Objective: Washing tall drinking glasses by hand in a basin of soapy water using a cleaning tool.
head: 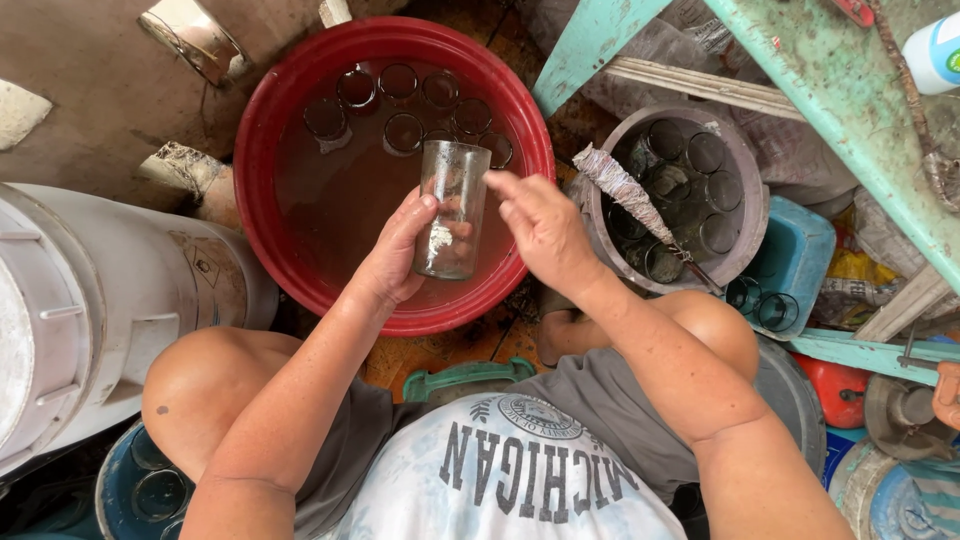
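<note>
A clear drinking glass [452, 205], wet and soapy inside, is held upright above a red basin [268, 215]. My left hand [397, 250] grips its side. My right hand [540, 225] touches the glass's rim with its fingertips from the right. The basin holds brownish water with several glasses [400, 130] sunk in it near the far side.
A grey basin [745, 165] at the right holds several more glasses and a foil-wrapped brush [625, 190]. A white plastic drum [90, 300] stands at the left. A turquoise wooden frame [850, 100] crosses the upper right. A blue tub [800, 250] sits beside the grey basin.
</note>
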